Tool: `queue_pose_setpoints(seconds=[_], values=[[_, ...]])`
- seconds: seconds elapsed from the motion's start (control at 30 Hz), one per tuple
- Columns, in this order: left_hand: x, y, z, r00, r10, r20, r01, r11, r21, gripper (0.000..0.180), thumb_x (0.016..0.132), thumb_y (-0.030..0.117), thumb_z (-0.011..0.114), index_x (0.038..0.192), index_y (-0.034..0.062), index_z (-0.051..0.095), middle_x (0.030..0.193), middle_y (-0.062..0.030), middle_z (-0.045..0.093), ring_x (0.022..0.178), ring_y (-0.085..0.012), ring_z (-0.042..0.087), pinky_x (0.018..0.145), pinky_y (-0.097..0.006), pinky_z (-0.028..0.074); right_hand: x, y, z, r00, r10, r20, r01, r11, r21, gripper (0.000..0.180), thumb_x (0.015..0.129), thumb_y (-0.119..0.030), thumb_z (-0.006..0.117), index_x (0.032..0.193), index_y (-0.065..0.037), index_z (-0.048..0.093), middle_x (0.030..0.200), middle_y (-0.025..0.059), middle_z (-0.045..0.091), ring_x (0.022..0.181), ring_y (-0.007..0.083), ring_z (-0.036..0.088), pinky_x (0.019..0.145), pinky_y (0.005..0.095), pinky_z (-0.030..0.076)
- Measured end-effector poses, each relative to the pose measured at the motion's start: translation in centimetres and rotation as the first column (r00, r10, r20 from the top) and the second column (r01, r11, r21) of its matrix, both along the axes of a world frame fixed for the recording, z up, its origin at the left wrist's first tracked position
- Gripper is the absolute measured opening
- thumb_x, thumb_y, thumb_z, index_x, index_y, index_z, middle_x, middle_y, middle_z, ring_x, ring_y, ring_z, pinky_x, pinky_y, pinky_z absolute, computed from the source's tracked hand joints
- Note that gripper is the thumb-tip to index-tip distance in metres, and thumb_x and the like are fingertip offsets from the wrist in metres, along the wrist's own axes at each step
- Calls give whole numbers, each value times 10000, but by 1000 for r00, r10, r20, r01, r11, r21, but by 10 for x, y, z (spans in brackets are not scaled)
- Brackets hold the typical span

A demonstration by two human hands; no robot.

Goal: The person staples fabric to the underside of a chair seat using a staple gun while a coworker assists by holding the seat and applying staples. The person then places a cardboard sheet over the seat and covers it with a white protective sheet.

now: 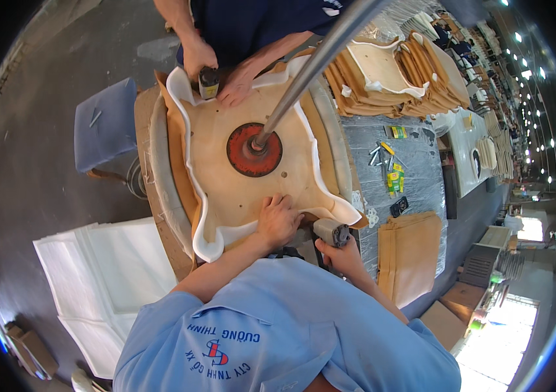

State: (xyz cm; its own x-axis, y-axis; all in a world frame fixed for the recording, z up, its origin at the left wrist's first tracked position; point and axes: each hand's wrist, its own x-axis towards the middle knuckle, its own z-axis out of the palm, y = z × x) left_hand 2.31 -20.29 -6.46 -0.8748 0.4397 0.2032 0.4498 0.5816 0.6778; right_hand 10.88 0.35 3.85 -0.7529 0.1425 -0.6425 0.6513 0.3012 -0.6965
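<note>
wooden panel [219, 176], edged by white foam [190, 140], lies mid-view beneath a red disc [237, 153]. from the disc, my left hand [278, 222] rests on it at five o'clock, fingers slightly parted, bare wood between; at four my right hand [346, 257] wraps a power tool [330, 232], nose hidden. a pole [310, 75], cut off at one, hides some panel.

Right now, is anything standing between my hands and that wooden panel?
Nothing visible at your left hand, which rests on the wooden panel. Your right hand grips a grey handheld tool, which sits between it and the panel's near edge.
</note>
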Motion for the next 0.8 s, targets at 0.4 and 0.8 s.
queue_pose_setpoints(seconds=[0.4,0.8], values=[[-9,7,-18,997,45,63,-43,999,-31,224,897,328,782,791,133,811,1057,-52,652,1124,-289,569,929,-477,420,-59,-6,2,989,26,143,-22,999,-25,358,995,-233,843,1274,-38,730,942,32,719,572,120,610,490,298,476],[-7,7,-21,998,51,-23,-53,996,-73,105,813,311,751,764,227,793,1012,-4,616,1072,-247,551,889,-413,401,-70,-24,3,983,-14,182,1,998,68,314,998,-233,833,1227,-45,728,923,25,725,566,109,576,482,295,450]])
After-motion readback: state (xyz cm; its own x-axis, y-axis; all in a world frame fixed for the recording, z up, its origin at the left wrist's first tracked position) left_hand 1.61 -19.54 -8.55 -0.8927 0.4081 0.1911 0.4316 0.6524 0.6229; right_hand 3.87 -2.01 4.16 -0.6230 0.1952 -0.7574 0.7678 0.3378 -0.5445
